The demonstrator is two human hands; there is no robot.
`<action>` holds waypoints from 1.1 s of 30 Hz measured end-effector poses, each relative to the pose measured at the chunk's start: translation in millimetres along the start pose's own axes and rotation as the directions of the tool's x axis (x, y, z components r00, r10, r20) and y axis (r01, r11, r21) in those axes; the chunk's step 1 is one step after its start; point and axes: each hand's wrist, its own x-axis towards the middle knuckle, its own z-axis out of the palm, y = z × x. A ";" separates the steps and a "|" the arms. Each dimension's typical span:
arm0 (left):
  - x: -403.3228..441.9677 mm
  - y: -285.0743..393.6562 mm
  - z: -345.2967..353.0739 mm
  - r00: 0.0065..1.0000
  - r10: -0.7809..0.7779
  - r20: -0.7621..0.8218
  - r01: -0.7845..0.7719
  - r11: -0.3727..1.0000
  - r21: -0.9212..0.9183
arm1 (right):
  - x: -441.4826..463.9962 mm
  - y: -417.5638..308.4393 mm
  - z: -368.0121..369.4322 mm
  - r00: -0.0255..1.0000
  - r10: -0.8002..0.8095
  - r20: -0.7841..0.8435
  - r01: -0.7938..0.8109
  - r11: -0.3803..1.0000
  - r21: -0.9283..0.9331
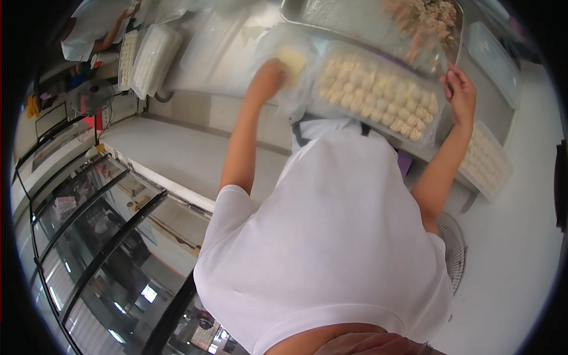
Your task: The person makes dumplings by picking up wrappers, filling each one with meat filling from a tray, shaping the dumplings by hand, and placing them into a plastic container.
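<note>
My left hand (269,80) reaches onto a stack of pale yellow dough wrappers (293,64) lying on clear plastic. Motion smears its fingers, so its grip cannot be told. A clear plastic tray (378,129) filled with rows of small round dumplings (378,89) sits in front of my body, between my hands. My right hand (460,97) is raised at the tray's right end, fingers curled together near the corner of a metal tray (370,36). What the fingers pinch is too small to make out. Pinkish minced filling (429,23) is heaped in the metal tray's right part.
More filled dumpling trays stand at the far left (155,59) and lower right (484,158). A clear lidded container (494,62) lies right of the metal tray. Another person (94,32) works at the upper left, near a fan (94,97). A second fan (454,254) stands behind my right arm.
</note>
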 end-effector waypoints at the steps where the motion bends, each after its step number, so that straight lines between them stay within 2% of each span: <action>1: -0.4 -3.8 0.2 0.999 -0.044 -0.005 0.044 0.996 -0.080 | -2.1 -0.7 -0.1 1.000 -0.004 0.004 0.004 1.000 -0.011; 5: 6.7 -2.8 -9.4 0.997 -0.067 0.038 0.065 0.997 0.034 | -7.7 -0.3 0.6 1.000 -0.007 0.018 0.007 1.000 -0.012; 7: 12.5 -5.9 -11.9 0.987 -0.158 0.003 0.156 0.972 -0.174 | -9.7 -0.4 1.3 1.000 -0.012 0.023 0.012 1.000 -0.010; 8: 14.2 -7.6 -9.9 0.988 -0.156 0.004 0.154 0.973 -0.174 | -10.7 -0.5 2.0 0.999 -0.017 0.030 0.017 1.000 -0.007; 10: 14.8 -14.8 -0.7 1.000 0.002 0.007 -0.001 0.996 -0.092 | -13.4 0.0 3.4 0.999 -0.012 0.031 0.012 1.000 0.002; 11: 14.1 -18.3 5.0 1.000 0.000 0.003 0.001 0.995 -0.095 | -14.8 -0.3 3.8 0.999 -0.008 0.037 0.008 1.000 0.007; 13: 12.4 -13.0 4.7 0.997 -0.020 0.078 0.009 0.990 0.139 | -18.8 -3.4 6.0 0.999 0.005 0.039 -0.004 1.000 -0.024; 14: 19.4 -16.2 -3.9 0.997 -0.015 0.072 0.005 0.990 0.143 | -16.7 -5.3 8.0 1.000 0.012 0.028 -0.010 0.999 -0.046; 16: 26.5 2.5 -41.2 0.983 -0.171 -0.074 0.143 0.948 -0.284 | -22.3 -8.9 10.6 1.000 0.005 0.026 -0.004 1.000 -0.019; 17: 27.0 8.2 -45.8 0.974 -0.196 -0.117 0.156 0.946 -0.283 | -22.4 -11.1 10.2 0.999 -0.015 0.030 0.015 1.000 0.004; 21: 26.9 -12.9 -40.6 0.981 -0.159 -0.110 0.111 0.930 -0.351 | -17.1 -9.5 11.5 0.997 -0.027 0.070 0.025 0.999 0.022; 23: 29.4 -29.0 -52.3 0.925 -0.337 -0.176 0.165 0.774 -0.612 | -23.1 -13.2 15.0 0.999 -0.003 0.043 0.004 1.000 -0.010; 24: 31.1 -26.1 -52.1 0.926 -0.335 -0.173 0.165 0.772 -0.614 | -23.6 -11.0 13.7 0.999 -0.001 0.039 0.002 1.000 -0.012; 26: 35.5 -20.3 -53.6 0.902 -0.283 -0.325 -0.011 0.739 -0.673 | -19.8 -6.4 14.0 0.994 -0.013 0.105 0.013 1.000 0.007; 27: 36.9 -15.5 -52.1 0.899 -0.283 -0.334 -0.016 0.741 -0.671 | -18.7 -7.3 16.0 0.994 -0.021 0.111 0.021 1.000 0.007; 28: 39.0 -7.2 -47.3 0.899 -0.404 -0.166 -0.008 0.364 -0.932 | -19.5 -8.5 17.8 0.992 -0.004 0.123 0.001 1.000 0.018; 29: 41.8 1.4 -41.4 0.900 -0.434 0.042 0.002 -0.092 -0.996 | -20.6 -8.8 19.2 0.991 0.016 0.133 -0.020 0.999 0.027; 30: 44.5 5.8 -33.8 0.902 -0.431 0.039 -0.001 -0.093 -0.996 | -20.8 -8.4 20.9 0.991 0.012 0.132 -0.015 1.000 0.026; 32: 49.9 14.4 -15.4 0.954 -0.285 -0.093 -0.121 -0.080 -0.989 | -23.3 -9.4 26.1 0.985 0.002 0.170 -0.016 0.997 0.080; 33: 51.7 37.4 -17.5 0.948 -0.310 -0.079 -0.126 -0.136 -0.983 | -26.1 -12.3 29.4 0.986 0.001 0.167 -0.014 0.997 0.078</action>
